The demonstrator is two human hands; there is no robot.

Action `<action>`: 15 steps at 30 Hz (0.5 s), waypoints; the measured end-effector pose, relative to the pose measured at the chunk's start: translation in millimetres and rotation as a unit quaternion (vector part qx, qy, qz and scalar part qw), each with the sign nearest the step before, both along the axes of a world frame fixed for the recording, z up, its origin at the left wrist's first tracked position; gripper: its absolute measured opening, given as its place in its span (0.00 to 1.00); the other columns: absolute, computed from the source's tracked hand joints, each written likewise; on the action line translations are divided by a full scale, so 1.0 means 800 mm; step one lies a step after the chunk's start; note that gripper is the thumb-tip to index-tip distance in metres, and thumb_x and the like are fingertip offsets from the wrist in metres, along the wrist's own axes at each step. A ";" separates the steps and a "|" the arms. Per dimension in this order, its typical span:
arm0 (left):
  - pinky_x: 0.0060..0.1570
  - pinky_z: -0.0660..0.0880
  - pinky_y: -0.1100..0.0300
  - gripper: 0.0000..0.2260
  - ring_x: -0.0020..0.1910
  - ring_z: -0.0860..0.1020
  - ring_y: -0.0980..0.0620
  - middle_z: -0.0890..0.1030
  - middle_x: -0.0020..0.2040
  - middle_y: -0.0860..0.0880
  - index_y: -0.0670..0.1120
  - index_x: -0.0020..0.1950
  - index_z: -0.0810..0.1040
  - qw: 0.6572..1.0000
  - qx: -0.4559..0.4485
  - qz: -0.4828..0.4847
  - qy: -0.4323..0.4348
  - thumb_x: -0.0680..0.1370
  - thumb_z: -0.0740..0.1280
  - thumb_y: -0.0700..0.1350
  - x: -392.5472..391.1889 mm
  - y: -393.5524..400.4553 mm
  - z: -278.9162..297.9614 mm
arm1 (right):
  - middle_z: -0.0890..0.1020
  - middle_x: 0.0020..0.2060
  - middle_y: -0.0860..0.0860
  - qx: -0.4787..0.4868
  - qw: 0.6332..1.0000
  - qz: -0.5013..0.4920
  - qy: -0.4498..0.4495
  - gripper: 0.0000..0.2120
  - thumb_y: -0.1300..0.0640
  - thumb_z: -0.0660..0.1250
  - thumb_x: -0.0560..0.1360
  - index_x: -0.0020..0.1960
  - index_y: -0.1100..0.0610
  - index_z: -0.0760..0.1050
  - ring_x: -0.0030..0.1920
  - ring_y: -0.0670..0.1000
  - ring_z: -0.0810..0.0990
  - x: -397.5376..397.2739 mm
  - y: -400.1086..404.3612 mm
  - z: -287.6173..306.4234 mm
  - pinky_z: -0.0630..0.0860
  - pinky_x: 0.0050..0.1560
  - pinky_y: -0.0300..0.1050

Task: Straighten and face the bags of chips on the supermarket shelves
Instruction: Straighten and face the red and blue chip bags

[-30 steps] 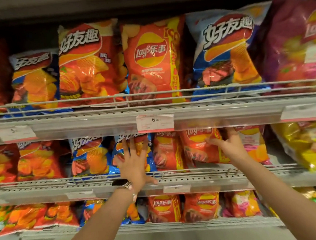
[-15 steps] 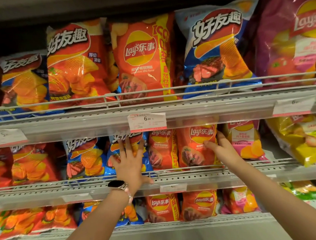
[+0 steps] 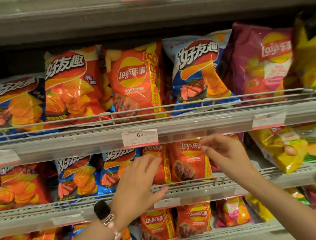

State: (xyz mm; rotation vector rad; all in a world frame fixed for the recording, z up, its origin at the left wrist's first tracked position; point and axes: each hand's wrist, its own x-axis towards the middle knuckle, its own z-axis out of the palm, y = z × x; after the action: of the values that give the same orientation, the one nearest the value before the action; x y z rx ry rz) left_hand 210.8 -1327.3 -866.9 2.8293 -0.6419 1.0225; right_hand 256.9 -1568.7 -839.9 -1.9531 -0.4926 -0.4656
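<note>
On the middle shelf, my left hand (image 3: 137, 184) lies flat with straight fingers, its tips on a narrow red Lay's bag (image 3: 161, 167) next to a blue ridged-chip bag (image 3: 115, 170). My right hand (image 3: 226, 152) has curled fingers that pinch the upper right edge of the wider red Lay's bag (image 3: 189, 163), which stands upright and faces front. A black watch sits on my left wrist. The upper shelf holds larger bags: an orange-red one (image 3: 71, 88), a red Lay's bag (image 3: 135, 80), a blue one (image 3: 199, 73) and a purple one (image 3: 262, 62).
Wire rails (image 3: 152, 110) run along each shelf front, and price tags (image 3: 139, 138) hang on the edge strips. Yellow bags (image 3: 288, 151) lean at the middle shelf's right end. The lower shelf carries more red Lay's bags (image 3: 195, 219).
My left hand slid right from the blue bag toward the narrow red bag. My right hand rose from the red bag's right side to its upper corner and curled its fingers.
</note>
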 end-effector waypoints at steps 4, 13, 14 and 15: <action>0.49 0.78 0.52 0.21 0.52 0.77 0.45 0.78 0.54 0.43 0.40 0.60 0.75 0.991 -0.055 -0.052 -0.111 0.72 0.66 0.51 0.001 -0.025 0.068 | 0.83 0.41 0.44 0.026 0.992 0.064 -0.102 0.15 0.67 0.68 0.74 0.49 0.47 0.78 0.43 0.44 0.81 -0.012 0.001 0.066 0.77 0.45 0.34; 0.73 0.51 0.39 0.54 0.77 0.44 0.44 0.44 0.79 0.46 0.56 0.78 0.46 0.991 -0.004 0.132 0.007 0.62 0.75 0.66 0.058 -0.019 0.165 | 0.68 0.62 0.50 0.002 0.987 -0.104 -0.123 0.32 0.57 0.73 0.71 0.71 0.55 0.64 0.55 0.42 0.69 0.070 -0.010 0.160 0.66 0.58 0.36; 0.73 0.50 0.39 0.56 0.77 0.41 0.44 0.40 0.78 0.47 0.58 0.78 0.42 0.990 0.002 0.141 0.021 0.62 0.75 0.66 0.065 -0.016 0.167 | 0.68 0.62 0.50 0.019 0.993 -0.087 -0.083 0.35 0.57 0.74 0.70 0.72 0.54 0.61 0.55 0.40 0.70 0.077 -0.009 0.165 0.67 0.57 0.34; 0.73 0.50 0.39 0.57 0.77 0.40 0.44 0.39 0.78 0.47 0.59 0.77 0.39 0.988 0.004 0.148 0.035 0.61 0.75 0.66 0.070 -0.014 0.168 | 0.69 0.61 0.49 0.041 0.996 -0.058 -0.051 0.38 0.58 0.74 0.70 0.73 0.55 0.58 0.53 0.38 0.72 0.084 -0.008 0.167 0.69 0.55 0.31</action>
State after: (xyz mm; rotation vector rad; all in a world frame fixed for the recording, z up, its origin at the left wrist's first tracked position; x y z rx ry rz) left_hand 266.5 -1338.3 -732.4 3.0139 -0.2225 0.9520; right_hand 324.4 -1575.1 -706.2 -1.8918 -0.4186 -0.6521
